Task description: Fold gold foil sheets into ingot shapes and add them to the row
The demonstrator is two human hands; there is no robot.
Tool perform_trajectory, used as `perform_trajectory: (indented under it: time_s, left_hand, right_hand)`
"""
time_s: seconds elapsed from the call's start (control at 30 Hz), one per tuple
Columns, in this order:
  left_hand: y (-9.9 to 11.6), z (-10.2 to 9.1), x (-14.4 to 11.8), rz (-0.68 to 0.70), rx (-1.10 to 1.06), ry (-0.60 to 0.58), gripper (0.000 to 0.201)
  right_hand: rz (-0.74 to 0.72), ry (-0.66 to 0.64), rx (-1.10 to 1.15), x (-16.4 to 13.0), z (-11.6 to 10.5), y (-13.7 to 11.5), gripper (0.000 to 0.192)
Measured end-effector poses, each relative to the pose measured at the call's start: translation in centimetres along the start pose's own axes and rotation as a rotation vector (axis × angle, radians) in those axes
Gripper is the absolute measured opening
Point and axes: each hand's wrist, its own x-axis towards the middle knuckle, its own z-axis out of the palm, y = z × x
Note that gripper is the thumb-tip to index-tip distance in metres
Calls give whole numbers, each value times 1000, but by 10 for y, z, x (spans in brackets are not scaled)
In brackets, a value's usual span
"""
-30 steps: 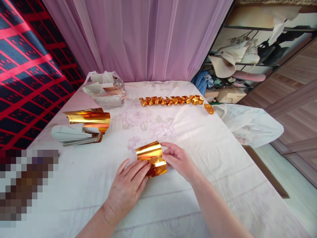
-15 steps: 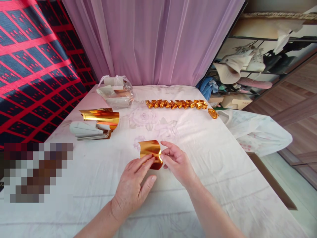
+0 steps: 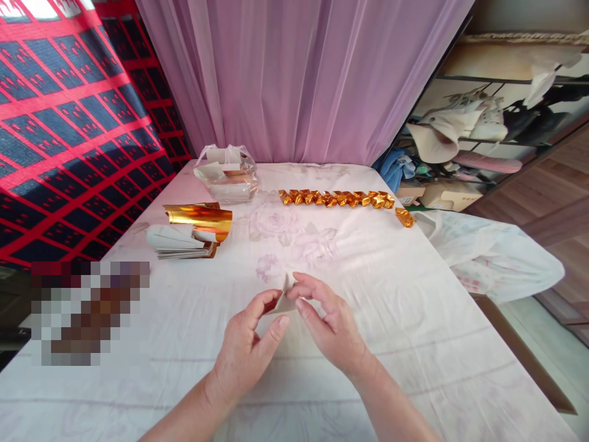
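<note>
A small sheet of gold foil paper point(image 3: 284, 301) is between my two hands near the middle of the table, its pale back side facing me and part of it curled up. My left hand point(image 3: 251, 337) grips its left edge between thumb and fingers. At the right edge, the thumb and fingertips of my right hand point(image 3: 334, 328) close on the paper. Fingers cover some of the sheet. Beyond my hands, a row of folded gold foil pieces point(image 3: 338, 198) lies across the table, with one more folded piece point(image 3: 405, 217) at its right end.
Left of my hands lie stacked gold foil sheets point(image 3: 202, 219) and a fanned pale stack point(image 3: 172, 241). A clear plastic bag of paper point(image 3: 227, 178) stands behind them. A white plastic bag point(image 3: 501, 248) hangs past the table's right edge, near a shoe shelf point(image 3: 492, 80).
The foil sheet lay gold side up under my left fingers; now it is turned with its pale side showing and raised between both hands. The view has shifted slightly.
</note>
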Motion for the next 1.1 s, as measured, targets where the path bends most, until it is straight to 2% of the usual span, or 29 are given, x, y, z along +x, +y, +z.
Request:
perform_trajectory:
  time_s: [0.13, 0.27, 0.33, 0.43, 0.53, 0.63, 0.7, 0.87, 1.0, 1.1]
  left_hand:
    - [3, -3, 7, -146, -109, 40, 29]
    - [-2, -2, 12, -223, -215, 108, 27]
    - [-7, -2, 15, -256, -293, 150, 27]
    - [-13, -3, 18, -349, -432, 205, 32]
    - [-15, -3, 20, -472, -574, 247, 40]
    - [-16, -2, 20, -537, -642, 257, 43]
    - [-18, 0, 19, -547, -640, 236, 42]
    - [-22, 5, 15, -510, -433, 121, 41]
    - [-30, 4, 12, -326, -73, 29, 61]
    - [-37, 0, 10, -172, 204, -17, 55]
  right_hand:
    - [-117, -6, -62, -2, 2, -5, 42]
    - [-114, 8, -101, -1, 2, -4, 39]
    - [-48, 73, -143, 0, -1, 1, 28]
    - [178, 149, -195, 3, -9, 12, 18]
    - [358, 61, -120, 3, -12, 23, 27]
    - [403, -40, -15, 3, -8, 27, 38]
    - [403, -32, 3, 3, -4, 27, 40]
    - [423, 74, -45, 3, -2, 28, 46]
    - [479, 7, -188, 4, -8, 35, 53]
    - [553, -63, -334, 5, -12, 40, 56]
